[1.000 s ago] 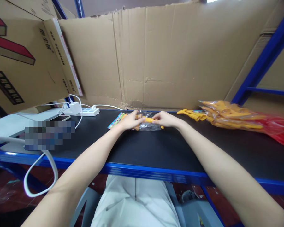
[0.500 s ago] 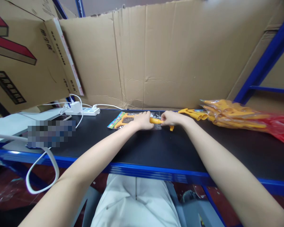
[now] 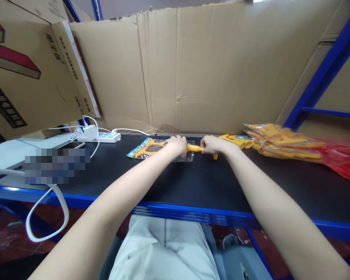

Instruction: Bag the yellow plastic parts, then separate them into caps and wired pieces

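Two hands are on one item at the far middle of the black table (image 3: 192,182): your left hand (image 3: 176,146) presses down on a clear plastic bag (image 3: 166,152), closed over the yellow plastic toy (image 3: 151,147) inside it, while your right hand (image 3: 212,144) pinches the toy's handle end (image 3: 195,148) where it sticks out of the bag's open mouth. The toy lies flat, its long axis running left to right across the table — forked end toward the printed card at the left, handle toward your right hand. For a clean result, I judge you should keep the left palm flat so the bag does not bunch, and move the handle straight along that axis — no twisting. A heap of similar yellow toys (image 3: 280,142) sits near on the right, partly on a red bag (image 3: 342,159); a white power strip (image 3: 100,137) lies well apart, left.
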Demonstrator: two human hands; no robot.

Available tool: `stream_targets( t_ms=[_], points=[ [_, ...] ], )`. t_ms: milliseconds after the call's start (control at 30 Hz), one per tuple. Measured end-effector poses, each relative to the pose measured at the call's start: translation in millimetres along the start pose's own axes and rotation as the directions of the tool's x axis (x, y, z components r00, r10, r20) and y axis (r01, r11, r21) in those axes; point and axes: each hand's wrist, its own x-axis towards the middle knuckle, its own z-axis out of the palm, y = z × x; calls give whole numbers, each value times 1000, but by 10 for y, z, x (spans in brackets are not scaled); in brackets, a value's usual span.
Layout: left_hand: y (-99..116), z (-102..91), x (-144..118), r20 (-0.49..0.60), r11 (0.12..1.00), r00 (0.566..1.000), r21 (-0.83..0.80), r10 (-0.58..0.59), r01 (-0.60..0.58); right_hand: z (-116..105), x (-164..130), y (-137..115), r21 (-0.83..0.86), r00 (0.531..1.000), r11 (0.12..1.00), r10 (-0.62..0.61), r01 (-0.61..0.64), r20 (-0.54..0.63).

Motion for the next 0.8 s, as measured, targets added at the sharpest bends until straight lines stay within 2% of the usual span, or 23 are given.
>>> stream_targets(
  t_ms=[100,233,367,467,600,700,733,800],
  points=[
    [7,-57,-3,-43,999,999,38,-9,10,-55,-65,-80,2,999,999,-38,38,-7],
    [3,-91,8,-155,997,988,70,-21,32,-82,-115,-233,97,990,986,-134,138,-40],
    [-14,-95,-33,-267,1000,964,13,-9,13,12,-77,-351,166,972,964,-181,206,-151],
    [-69,-86,-50,-310,994,951,-104,-5,-28,119,-34,-395,129,951,969,-170,208,-259],
    [-365,22,83,-364,952,931,-291,-15,-99,195,-13,-429,103,933,980,-129,172,-337],
    [-741,230,266,-408,938,907,-344,-102,-49,191,-8,-435,122,930,979,-112,164,-351],
    [-864,316,321,-401,940,910,-338,-105,-41,182,-5,-430,125,931,980,-104,156,-350],
    [-1060,483,403,-323,940,946,-327,-13,-99,161,3,-409,144,938,983,-56,111,-343]
  ],
)
